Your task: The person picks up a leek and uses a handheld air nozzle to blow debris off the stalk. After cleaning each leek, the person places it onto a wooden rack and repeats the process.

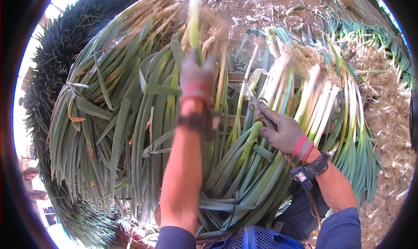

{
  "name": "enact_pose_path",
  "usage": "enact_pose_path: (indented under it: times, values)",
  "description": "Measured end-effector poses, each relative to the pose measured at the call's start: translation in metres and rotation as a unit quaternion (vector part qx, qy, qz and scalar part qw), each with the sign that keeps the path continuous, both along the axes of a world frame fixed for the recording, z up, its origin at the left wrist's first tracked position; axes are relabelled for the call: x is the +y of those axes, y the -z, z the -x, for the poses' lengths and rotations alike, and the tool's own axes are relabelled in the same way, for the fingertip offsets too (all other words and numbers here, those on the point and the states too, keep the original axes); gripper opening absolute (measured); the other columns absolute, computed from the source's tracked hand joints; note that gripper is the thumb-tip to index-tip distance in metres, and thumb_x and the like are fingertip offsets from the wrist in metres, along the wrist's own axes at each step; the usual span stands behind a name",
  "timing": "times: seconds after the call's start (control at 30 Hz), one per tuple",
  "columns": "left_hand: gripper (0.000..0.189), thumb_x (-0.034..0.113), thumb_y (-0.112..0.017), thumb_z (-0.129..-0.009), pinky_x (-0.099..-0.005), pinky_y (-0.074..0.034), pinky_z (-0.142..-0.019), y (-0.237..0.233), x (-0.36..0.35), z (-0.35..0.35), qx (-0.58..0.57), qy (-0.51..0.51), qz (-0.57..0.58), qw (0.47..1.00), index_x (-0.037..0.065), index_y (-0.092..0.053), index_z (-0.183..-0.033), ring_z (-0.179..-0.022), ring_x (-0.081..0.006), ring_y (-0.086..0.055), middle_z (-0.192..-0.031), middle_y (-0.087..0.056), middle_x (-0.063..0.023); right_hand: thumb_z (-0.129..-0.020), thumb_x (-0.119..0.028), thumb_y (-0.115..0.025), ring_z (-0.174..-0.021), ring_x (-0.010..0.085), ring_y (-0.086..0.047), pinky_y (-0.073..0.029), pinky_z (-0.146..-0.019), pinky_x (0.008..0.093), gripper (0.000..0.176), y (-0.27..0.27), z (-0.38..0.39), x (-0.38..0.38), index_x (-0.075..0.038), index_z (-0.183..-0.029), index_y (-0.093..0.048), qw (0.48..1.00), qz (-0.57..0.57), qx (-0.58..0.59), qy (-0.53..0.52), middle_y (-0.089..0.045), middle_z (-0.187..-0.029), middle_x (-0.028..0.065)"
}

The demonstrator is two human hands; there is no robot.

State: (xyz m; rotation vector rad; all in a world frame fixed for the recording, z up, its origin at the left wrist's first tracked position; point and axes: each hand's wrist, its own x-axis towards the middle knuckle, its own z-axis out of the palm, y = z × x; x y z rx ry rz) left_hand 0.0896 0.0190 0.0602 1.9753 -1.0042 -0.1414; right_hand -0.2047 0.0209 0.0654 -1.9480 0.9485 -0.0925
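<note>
Closed around a pale green stalk (pixel 194 24), the person's gloved left hand (pixel 197 72) holds it so that it juts from the top of the fist, pointing away from the body toward the upper edge of the view; the hand is blurred, so how the fingers wrap it is hard to make out. Lower and to the right, the gloved right hand (pixel 285 131) grasps a bladed tool (pixel 266 119), its thin blade angled up and leftward, apart from the held stalk. Just left of that hand lies a thick green stem (pixel 251 140), among long leaves curving down toward the person. Beyond the right hand, white-shanked leeks (pixel 310 92) lie with their roots at the far end, and slimmer green bunches (pixel 353 127) sit further right. Left of the left arm spreads a broad heap of leafy leeks (pixel 126 101). Dry scraps (pixel 385 140) litter the ground at far right.
</note>
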Motion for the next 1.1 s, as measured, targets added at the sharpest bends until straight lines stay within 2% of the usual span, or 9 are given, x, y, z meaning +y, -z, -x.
enact_pose_path:
  times: [0.1,0.27,0.37,0.4,0.57,0.63,0.7,0.97,1.1]
  values:
    - [0.057,0.035,-0.07,-0.096,-0.0482,-0.054,-0.102,0.088,0.059,0.032,-0.092,0.005,-0.145,0.985,0.006,-0.06,-0.145,-0.12,-0.0405,-0.068,-0.128,-0.071,-0.0205,-0.094,-0.031,-0.071,-0.085,0.0405,-0.072,-0.055,-0.085,0.0472,0.07,-0.001,-0.009,-0.008,-0.02,-0.159,-0.05,0.997,0.028,0.037,-0.057,-0.073,-0.094,0.0219]
    - [0.049,0.034,-0.069,-0.095,-0.0484,-0.054,-0.101,0.082,0.085,0.078,-0.017,0.033,-0.407,0.913,0.009,-0.067,-0.138,-0.119,-0.0403,-0.068,-0.131,-0.07,-0.0203,-0.095,-0.037,-0.069,-0.097,0.044,-0.071,-0.055,-0.091,0.0493,0.073,0.009,-0.024,-0.018,-0.019,-0.162,-0.046,0.997,0.07,0.015,-0.042,-0.073,-0.1,0.0266]
    - [0.04,0.035,-0.069,-0.094,-0.0478,-0.056,-0.094,0.113,0.093,0.099,0.158,0.106,-0.29,0.938,0.01,-0.074,-0.125,-0.11,-0.039,-0.071,-0.119,-0.074,-0.0194,-0.096,-0.038,-0.067,-0.098,0.0446,-0.072,-0.055,-0.091,0.0496,0.072,-0.011,-0.028,-0.014,-0.02,-0.162,-0.045,0.989,0.01,0.082,-0.121,-0.073,-0.104,0.0268]
    - [0.037,0.035,-0.069,-0.093,-0.0473,-0.056,-0.092,0.111,0.098,0.116,0.124,0.138,-0.285,0.94,0.011,-0.076,-0.12,-0.105,-0.0385,-0.072,-0.114,-0.075,-0.0188,-0.096,-0.038,-0.068,-0.099,0.0445,-0.072,-0.055,-0.092,0.0494,0.071,0.004,-0.025,-0.01,-0.02,-0.161,-0.047,0.992,0.052,-0.019,-0.115,-0.074,-0.108,0.0269]
    - [0.038,0.04,-0.068,-0.093,-0.0474,-0.054,-0.098,0.115,0.1,0.123,0.113,0.169,-0.241,0.949,0.015,-0.075,-0.121,-0.111,-0.0363,-0.07,-0.115,-0.074,-0.0161,-0.095,-0.035,-0.07,-0.1,0.0437,-0.072,-0.055,-0.094,0.0471,0.071,0.018,-0.039,-0.021,-0.014,-0.159,-0.049,0.994,0.06,0.013,-0.089,-0.073,-0.11,0.027]
    - [0.03,0.031,-0.074,-0.091,-0.0474,-0.056,-0.088,0.087,0.103,0.099,-0.018,0.096,-0.2,0.975,0.013,-0.074,-0.115,-0.101,-0.0361,-0.07,-0.108,-0.073,-0.0151,-0.095,-0.035,-0.07,-0.099,0.0438,-0.072,-0.054,-0.093,0.0474,0.07,-0.01,-0.047,-0.015,-0.013,-0.159,-0.049,0.992,-0.052,0.022,-0.111,-0.073,-0.107,0.0269]
    - [0.03,0.027,-0.075,-0.091,-0.0479,-0.056,-0.089,0.075,0.103,0.069,-0.129,-0.003,-0.167,0.977,0.011,-0.075,-0.117,-0.102,-0.0368,-0.07,-0.111,-0.073,-0.0141,-0.095,-0.036,-0.069,-0.098,0.0438,-0.071,-0.054,-0.092,0.0483,0.07,-0.003,-0.055,-0.015,-0.013,-0.159,-0.05,0.993,-0.007,0.019,-0.117,-0.073,-0.104,0.0264]
    - [0.048,0.021,-0.07,-0.093,-0.0499,-0.06,-0.088,0.077,0.093,0.039,-0.239,-0.044,-0.314,0.918,0.009,-0.063,-0.139,-0.104,-0.0393,-0.071,-0.137,-0.065,-0.0135,-0.094,-0.035,-0.072,-0.09,0.0399,-0.07,-0.053,-0.086,0.0458,0.073,0.023,-0.082,-0.006,-0.015,-0.16,-0.049,0.987,0.067,0.003,-0.148,-0.07,-0.094,0.0234]
    - [0.053,0.039,-0.074,-0.096,-0.0507,-0.061,-0.086,0.08,0.059,0.02,-0.193,-0.041,-0.419,0.887,0.009,-0.06,-0.136,-0.111,-0.0382,-0.073,-0.137,-0.064,-0.0142,-0.094,-0.034,-0.072,-0.093,0.04,-0.07,-0.053,-0.09,0.0466,0.073,0.008,-0.074,-0.015,-0.015,-0.161,-0.048,0.99,0.038,0.005,-0.132,-0.071,-0.1,0.0238]
